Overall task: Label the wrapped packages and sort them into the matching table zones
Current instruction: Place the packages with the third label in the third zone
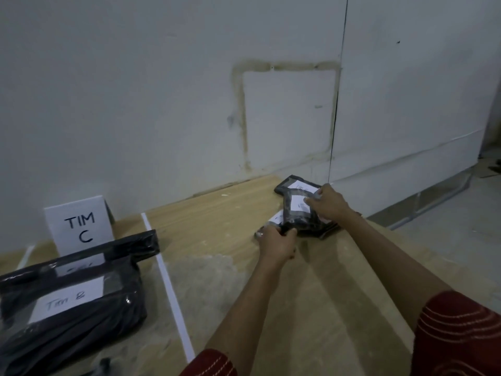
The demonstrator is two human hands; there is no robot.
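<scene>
Taking directions from where the person stands, a stack of black wrapped packages (81, 329) lies at nine o'clock. The upper label (66, 299) is handwritten and reads roughly "Tim B", though the last letter could be an 8. A second label behind it is too smeared to read. Just beyond, at ten o'clock, a white standing sign (81, 226) says "TIM C" in block letters. If that sign governs the ground under the stack, the "B" package is mis-sorted; I cannot tell where the zone ends. A white tape line (168, 289) runs across the table (217, 213) to the right of the stack.

At twelve o'clock, in the table's far right corner, sits a small pile of labelled packages. The left hand (276, 244) curls its fingers round the near corner of the top package (299, 222). The right hand (330, 203) pinches its far edge and covers part of its label. The far package (288, 183) shows faint writing, perhaps "Tim", letter unclear.

The wrap looks slick, so lifting the top one could drag its neighbours over the nearby edge. A covered label also invites a misread zone.
</scene>
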